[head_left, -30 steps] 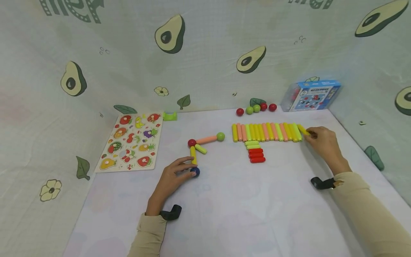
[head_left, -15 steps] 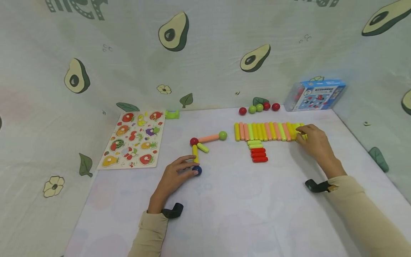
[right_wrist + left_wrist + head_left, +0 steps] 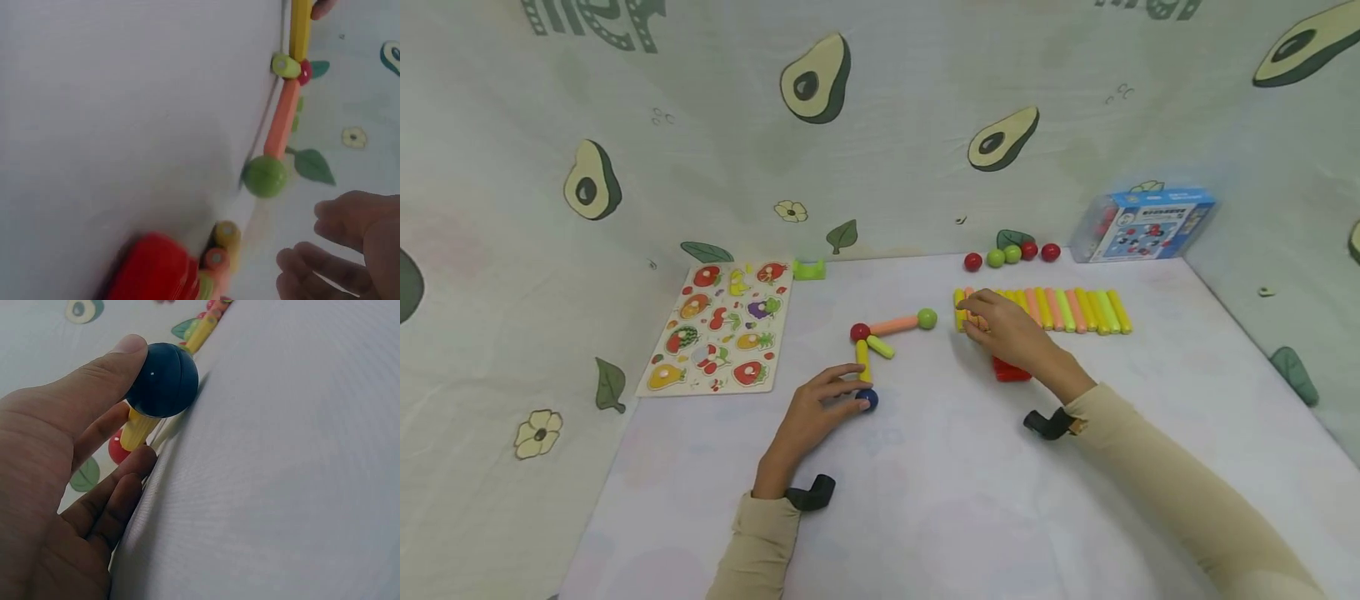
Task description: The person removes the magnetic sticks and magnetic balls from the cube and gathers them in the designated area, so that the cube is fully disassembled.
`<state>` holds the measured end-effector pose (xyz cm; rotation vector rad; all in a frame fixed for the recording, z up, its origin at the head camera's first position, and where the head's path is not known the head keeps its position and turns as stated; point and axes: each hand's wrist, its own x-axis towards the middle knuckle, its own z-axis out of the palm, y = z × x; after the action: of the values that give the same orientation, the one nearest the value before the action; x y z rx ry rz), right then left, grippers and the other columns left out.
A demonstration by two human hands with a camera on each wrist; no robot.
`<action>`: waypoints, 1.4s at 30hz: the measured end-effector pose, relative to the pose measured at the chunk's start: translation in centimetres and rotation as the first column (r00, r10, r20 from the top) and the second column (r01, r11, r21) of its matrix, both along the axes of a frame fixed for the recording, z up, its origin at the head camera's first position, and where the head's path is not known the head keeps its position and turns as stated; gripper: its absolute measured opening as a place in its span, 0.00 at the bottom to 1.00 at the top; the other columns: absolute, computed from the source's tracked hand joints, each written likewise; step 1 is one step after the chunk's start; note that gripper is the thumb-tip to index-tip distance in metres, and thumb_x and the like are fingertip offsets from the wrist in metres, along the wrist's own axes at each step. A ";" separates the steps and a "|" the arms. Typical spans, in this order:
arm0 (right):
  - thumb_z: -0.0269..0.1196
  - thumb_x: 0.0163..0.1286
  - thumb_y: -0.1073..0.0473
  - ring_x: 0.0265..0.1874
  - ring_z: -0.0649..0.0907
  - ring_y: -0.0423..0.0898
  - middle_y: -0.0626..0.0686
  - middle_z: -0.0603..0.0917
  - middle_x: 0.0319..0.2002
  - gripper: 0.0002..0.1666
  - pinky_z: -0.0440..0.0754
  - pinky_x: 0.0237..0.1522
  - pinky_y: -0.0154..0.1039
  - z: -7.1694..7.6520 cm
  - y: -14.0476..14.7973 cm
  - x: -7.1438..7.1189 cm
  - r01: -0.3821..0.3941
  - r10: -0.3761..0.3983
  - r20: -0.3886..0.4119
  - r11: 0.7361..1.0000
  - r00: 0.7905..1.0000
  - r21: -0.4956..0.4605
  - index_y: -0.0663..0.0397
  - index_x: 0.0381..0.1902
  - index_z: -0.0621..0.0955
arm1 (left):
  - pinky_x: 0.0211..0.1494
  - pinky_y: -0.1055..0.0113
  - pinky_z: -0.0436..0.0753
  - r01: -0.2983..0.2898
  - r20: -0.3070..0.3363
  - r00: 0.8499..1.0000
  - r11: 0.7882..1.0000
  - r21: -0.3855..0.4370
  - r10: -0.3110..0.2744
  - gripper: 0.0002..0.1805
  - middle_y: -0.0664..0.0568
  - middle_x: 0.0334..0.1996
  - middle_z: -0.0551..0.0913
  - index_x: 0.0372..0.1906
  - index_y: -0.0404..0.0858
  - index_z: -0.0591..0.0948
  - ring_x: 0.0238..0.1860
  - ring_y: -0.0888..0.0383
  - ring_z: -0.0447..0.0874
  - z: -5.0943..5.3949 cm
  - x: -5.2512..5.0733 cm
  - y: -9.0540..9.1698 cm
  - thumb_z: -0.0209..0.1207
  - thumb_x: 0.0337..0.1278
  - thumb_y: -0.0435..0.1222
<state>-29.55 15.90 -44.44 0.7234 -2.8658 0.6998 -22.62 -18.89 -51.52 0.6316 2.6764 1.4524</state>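
My left hand (image 3: 816,408) holds a dark blue ball (image 3: 164,380), with the thumb on it and the fingers along a yellow stick (image 3: 862,362). That stick runs from the blue ball to a red ball (image 3: 860,332). From the red ball extend a short light-green stick (image 3: 881,347) and a salmon stick (image 3: 892,325) ending in a green ball (image 3: 927,318). Over the left end of a row of colored sticks (image 3: 1081,310) hovers my right hand (image 3: 1011,333), fingers loosely bent, nothing visible between them. It partly hides short red sticks (image 3: 1011,372) below the row.
Several red and green balls (image 3: 973,262) line the back edge. A blue toy box (image 3: 1150,225) stands at the back right. On the left lies a fruit-picture board (image 3: 718,329), with a light-green plastic piece (image 3: 808,270) by its top corner.
My right hand has laid a yellow stick at the right end of the row, let it go, and moved left above the row's other end. The left hand keeps its hold.
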 end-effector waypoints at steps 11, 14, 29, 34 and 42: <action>0.64 0.71 0.63 0.40 0.81 0.55 0.65 0.78 0.51 0.22 0.84 0.45 0.46 -2.5 -4.8 -3.5 -0.116 0.109 0.052 0.978 0.993 0.175 0.64 0.61 0.79 | 0.69 0.54 0.70 0.016 0.032 0.999 0.999 -0.031 -0.015 0.17 0.73 0.63 0.73 0.52 0.61 0.87 0.68 0.67 0.66 -0.6 -0.1 0.9 0.66 0.58 0.55; 0.64 0.71 0.63 0.36 0.80 0.53 0.63 0.78 0.47 0.18 0.83 0.41 0.44 -2.8 -5.5 -3.9 -0.111 0.107 0.040 0.985 0.993 0.134 0.63 0.57 0.82 | 0.68 0.53 0.71 0.015 0.006 1.000 0.999 -0.033 -0.014 0.17 0.72 0.63 0.74 0.52 0.59 0.88 0.68 0.66 0.67 -0.4 -0.2 0.8 0.67 0.58 0.54; 0.64 0.71 0.59 0.38 0.80 0.52 0.59 0.82 0.42 0.16 0.81 0.42 0.45 -3.0 -6.3 -4.5 -0.032 0.031 0.011 0.995 0.999 0.092 0.62 0.51 0.86 | 0.68 0.56 0.72 -0.014 0.019 1.000 1.000 -0.017 0.015 0.16 0.72 0.63 0.74 0.51 0.58 0.88 0.67 0.67 0.68 -0.2 -0.2 0.3 0.69 0.57 0.52; 0.66 0.70 0.56 0.43 0.81 0.54 0.59 0.83 0.46 0.18 0.81 0.49 0.48 -1.2 -4.9 -5.1 -0.015 0.014 0.024 0.999 1.000 0.032 0.63 0.51 0.85 | 0.68 0.55 0.71 -0.012 0.005 1.000 1.000 -0.010 0.012 0.16 0.70 0.63 0.75 0.50 0.56 0.88 0.68 0.65 0.68 0.1 -0.2 0.1 0.69 0.57 0.51; 0.63 0.67 0.62 0.39 0.78 0.55 0.61 0.81 0.47 0.16 0.80 0.42 0.49 1.3 -1.7 -8.1 0.108 -0.107 0.028 0.992 0.994 -0.057 0.59 0.52 0.84 | 0.69 0.55 0.70 -0.025 0.025 0.999 1.000 -0.012 0.025 0.17 0.71 0.63 0.74 0.50 0.56 0.88 0.69 0.66 0.67 0.0 -0.1 0.2 0.69 0.57 0.52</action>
<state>-37.67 14.19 -43.13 0.5520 -2.8678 0.7797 -22.67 -18.66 -51.53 0.5772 2.6810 1.4393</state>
